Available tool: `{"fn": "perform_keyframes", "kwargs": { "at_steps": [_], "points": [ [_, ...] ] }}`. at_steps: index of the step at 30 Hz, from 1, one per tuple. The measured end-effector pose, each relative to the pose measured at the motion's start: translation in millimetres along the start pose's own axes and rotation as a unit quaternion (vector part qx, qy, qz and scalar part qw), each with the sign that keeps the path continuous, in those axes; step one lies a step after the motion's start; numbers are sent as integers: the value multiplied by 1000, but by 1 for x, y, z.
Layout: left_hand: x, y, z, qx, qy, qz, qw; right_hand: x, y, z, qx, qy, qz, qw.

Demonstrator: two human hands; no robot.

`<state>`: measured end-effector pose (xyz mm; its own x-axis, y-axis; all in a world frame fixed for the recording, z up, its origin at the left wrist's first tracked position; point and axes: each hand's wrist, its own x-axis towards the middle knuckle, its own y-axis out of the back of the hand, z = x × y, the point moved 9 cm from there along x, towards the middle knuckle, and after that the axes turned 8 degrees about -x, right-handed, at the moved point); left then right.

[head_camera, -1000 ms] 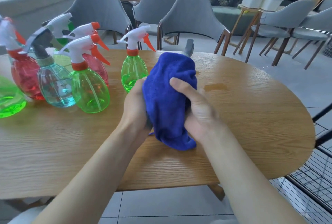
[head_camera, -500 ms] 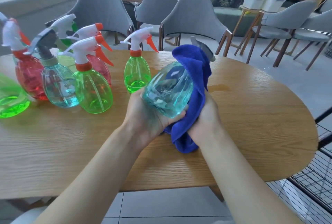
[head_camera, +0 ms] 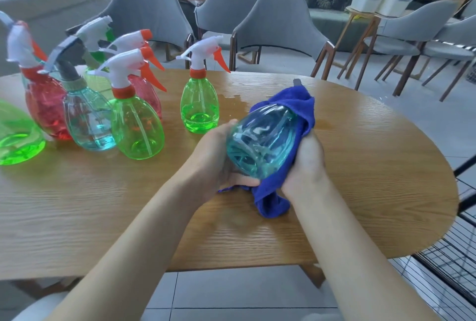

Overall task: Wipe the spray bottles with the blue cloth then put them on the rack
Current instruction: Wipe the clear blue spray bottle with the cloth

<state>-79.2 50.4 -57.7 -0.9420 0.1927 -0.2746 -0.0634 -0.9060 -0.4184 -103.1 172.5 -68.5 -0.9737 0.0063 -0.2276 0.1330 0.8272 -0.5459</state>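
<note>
Teal plastic bottle held tilted above table, base toward camera, neck pointing away. Left hand cups the base from the left: fingers curled beneath it, one digit along its upper side. Right hand wrapped round cloth, pressing it to the bottle's right side; fingertips hidden. Cloth covers neck and trigger, with only a grey tip showing above it. Its loose end hangs below the right hand, onto the table. Left of grip: green bottle upright, nearest. Further left: other bottles, upright, clustered. Wet patch on wood just beyond grip. Wire rack right of and below grip, past table edge.
</note>
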Motion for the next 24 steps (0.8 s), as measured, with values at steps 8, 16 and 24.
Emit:
{"fn": "perform_keyframes", "kwargs": {
  "at_steps": [8, 16, 24],
  "points": [
    [-11, -9, 27, 259, -160, 9, 952, -3, 6, -32, -71, 83, 78, 991],
    [-8, 11, 22, 97, -143, 77, 982, -2, -11, -18, -38, 67, -25, 997],
    [-8, 17, 30, 12, -153, 110, 982, 7, 0, 2, 9, 30, 10, 999]
  ]
}}
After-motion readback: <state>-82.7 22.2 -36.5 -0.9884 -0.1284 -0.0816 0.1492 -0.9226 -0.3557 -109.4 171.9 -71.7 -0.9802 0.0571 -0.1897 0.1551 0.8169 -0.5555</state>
